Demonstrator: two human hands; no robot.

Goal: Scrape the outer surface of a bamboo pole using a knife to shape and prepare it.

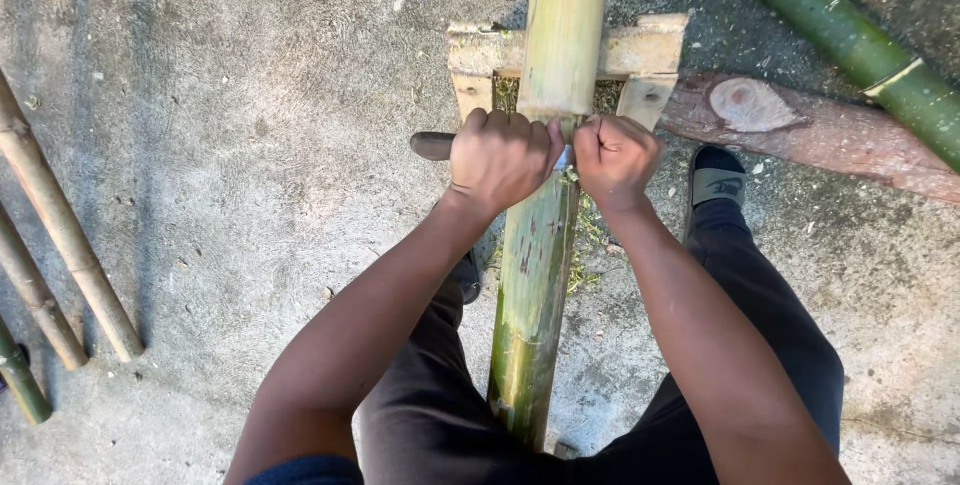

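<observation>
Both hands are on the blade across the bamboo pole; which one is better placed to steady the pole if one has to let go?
Probably the right hand: it grips the short blade end right beside the bamboo pole. The left hand holds the dark handle, so it controls the blade.

I see my left hand [500,157] and right hand [615,157] packed close on either side of the bamboo pole [535,275], with almost no gap between them. Just ahead, the wooden frame [640,50] blocks the way forward. To the right, a reddish log [800,125] and a green bamboo piece [850,40] crowd the floor. To the left, bare concrete floor [250,145] lies open as far as the thin poles [60,235] near the edge.
</observation>
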